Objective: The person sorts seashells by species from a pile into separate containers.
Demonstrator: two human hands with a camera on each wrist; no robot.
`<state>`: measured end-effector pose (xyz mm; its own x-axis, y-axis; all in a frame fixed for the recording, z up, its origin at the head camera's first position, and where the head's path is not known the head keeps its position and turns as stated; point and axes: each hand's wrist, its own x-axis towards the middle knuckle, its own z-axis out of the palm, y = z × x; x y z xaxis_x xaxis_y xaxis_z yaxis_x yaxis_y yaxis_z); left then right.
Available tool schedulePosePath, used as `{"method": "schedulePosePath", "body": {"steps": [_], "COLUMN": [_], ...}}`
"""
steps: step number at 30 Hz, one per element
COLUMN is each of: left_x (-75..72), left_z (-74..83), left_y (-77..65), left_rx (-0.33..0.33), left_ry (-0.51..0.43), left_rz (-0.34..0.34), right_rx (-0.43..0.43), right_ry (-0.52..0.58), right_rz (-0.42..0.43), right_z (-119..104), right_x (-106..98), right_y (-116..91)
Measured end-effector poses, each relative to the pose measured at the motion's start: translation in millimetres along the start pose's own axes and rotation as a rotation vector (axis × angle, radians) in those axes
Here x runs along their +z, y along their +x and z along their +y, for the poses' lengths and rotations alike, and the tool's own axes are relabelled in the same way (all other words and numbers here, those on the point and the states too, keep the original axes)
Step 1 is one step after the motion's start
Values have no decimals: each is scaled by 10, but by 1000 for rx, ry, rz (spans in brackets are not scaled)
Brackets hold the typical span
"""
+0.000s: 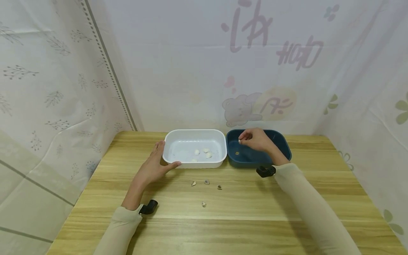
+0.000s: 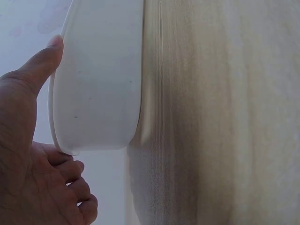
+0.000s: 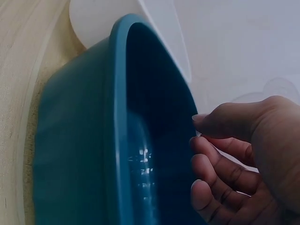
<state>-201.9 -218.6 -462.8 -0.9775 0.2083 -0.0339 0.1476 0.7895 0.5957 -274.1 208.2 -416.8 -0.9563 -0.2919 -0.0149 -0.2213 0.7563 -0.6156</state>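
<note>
My left hand [image 1: 153,163] holds the near left corner of a white plastic basin [image 1: 221,161], thumb on the front rim and fingers along its left side. In the left wrist view the thumb [image 2: 49,54] lies on the rim and the fingertips bend in beside the corner. My right hand [image 1: 256,139] is over a dark blue basin [image 1: 283,158]. Its thumb and forefinger pinch a small whitish shell [image 1: 239,141], mostly hidden by the fingertips; a speck of the shell [image 3: 198,134] shows in the right wrist view. One small tan shell [image 1: 237,153] lies inside the blue basin.
Several white rounded shells [image 1: 206,151] lie in the white basin. In front, several small patterned shells [image 1: 207,182] are scattered on the wooden table [image 1: 242,226]. The basins stand side by side near the back edge, before a printed curtain [image 1: 178,71].
</note>
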Motion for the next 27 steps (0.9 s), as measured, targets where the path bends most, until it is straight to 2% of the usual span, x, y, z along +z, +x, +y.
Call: {"method": "schedulePosePath", "body": {"steps": [5, 13, 27], "left_x": [1, 2, -9], "left_z": [-5, -4, 0], "left_y": [2, 2, -1], "left_rx": [0, -6, -7], "left_ry": [2, -3, -10], "left_rz": [1, -5, -4], "right_rx": [19, 50, -10], "right_ry": [-13, -22, 28], "right_rz": [-1, -2, 24], "right_z": [53, 50, -84], "right_x": [41, 48, 75], "right_y": [52, 26, -280]}}
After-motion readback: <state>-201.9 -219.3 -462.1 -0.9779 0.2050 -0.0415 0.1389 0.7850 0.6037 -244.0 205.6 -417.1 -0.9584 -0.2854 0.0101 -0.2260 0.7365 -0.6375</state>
